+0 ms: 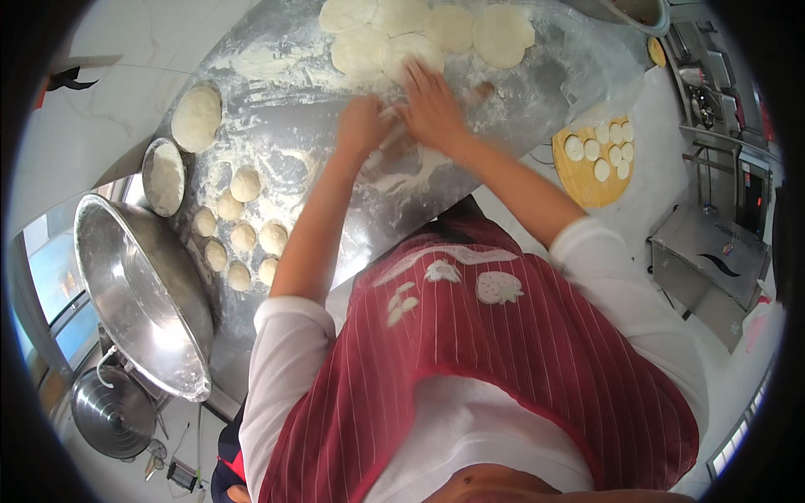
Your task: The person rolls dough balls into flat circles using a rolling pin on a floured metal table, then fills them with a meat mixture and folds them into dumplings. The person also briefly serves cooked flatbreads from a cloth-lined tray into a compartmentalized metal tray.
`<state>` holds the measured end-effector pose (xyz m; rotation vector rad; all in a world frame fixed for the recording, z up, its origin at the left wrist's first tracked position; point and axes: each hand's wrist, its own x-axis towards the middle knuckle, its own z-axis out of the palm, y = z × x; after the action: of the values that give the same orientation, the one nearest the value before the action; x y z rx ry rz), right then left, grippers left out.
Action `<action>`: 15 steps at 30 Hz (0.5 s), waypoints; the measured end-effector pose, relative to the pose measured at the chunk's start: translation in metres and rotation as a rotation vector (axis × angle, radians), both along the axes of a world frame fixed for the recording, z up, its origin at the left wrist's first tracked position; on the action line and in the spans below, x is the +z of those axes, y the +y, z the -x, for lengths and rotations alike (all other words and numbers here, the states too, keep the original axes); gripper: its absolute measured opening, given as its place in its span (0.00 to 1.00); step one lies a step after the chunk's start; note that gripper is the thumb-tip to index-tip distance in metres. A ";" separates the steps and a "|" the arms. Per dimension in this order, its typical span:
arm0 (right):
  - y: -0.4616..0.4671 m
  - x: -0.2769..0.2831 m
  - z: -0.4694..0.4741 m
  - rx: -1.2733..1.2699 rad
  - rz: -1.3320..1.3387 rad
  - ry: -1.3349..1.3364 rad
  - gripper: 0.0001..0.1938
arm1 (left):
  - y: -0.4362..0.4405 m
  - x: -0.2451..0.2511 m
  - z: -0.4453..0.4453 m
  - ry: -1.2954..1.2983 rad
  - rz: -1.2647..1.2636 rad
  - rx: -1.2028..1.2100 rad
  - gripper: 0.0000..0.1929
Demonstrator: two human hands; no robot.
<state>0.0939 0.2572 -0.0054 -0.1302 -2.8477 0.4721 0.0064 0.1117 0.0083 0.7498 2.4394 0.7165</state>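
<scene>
My left hand [365, 122] is curled low over the floured metal worktop [283, 119]. Close beside it, my right hand [434, 107] is stretched flat and blurred, its fingertips at the near edge of a rolled dough round [409, 53]. A blurred brown stick-like end [483, 90], perhaps of a rolling pin, shows to the right of that hand. What lies beneath both palms is hidden and smeared by motion. Several more flat dough rounds [503, 36] overlap along the far side. Left of my left arm sit several dough balls [244, 183], dusted with flour.
A large dough lump [197, 119] and a bowl of flour [165, 179] stand at the left edge. A big steel basin [135, 283] is below them. To the right, a wooden board [591, 182] bears several small dough discs. A basin's rim [657, 25] shows top right.
</scene>
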 end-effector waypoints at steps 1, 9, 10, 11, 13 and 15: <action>-0.002 0.002 -0.030 -0.029 0.034 -0.083 0.32 | -0.005 0.001 -0.013 -0.018 -0.029 0.094 0.16; -0.009 -0.010 0.052 -0.149 -0.058 0.065 0.33 | 0.001 0.024 0.011 -0.289 0.196 0.038 0.14; -0.011 -0.008 0.065 -0.119 -0.046 0.088 0.33 | -0.001 0.020 0.014 -0.190 0.136 0.002 0.14; -0.014 -0.005 0.072 -0.089 -0.034 0.112 0.33 | -0.004 0.014 0.014 -0.090 0.076 -0.035 0.14; -0.013 0.002 0.030 -0.039 0.049 -0.031 0.34 | -0.020 -0.006 0.006 0.043 -0.042 0.010 0.15; -0.014 0.003 -0.046 -0.032 0.002 -0.149 0.34 | -0.038 -0.023 -0.009 0.125 -0.172 0.160 0.17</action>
<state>0.1400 0.2435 -0.0027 -0.2205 -2.9853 0.4772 0.0154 0.0732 -0.0144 0.6864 2.5976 0.9779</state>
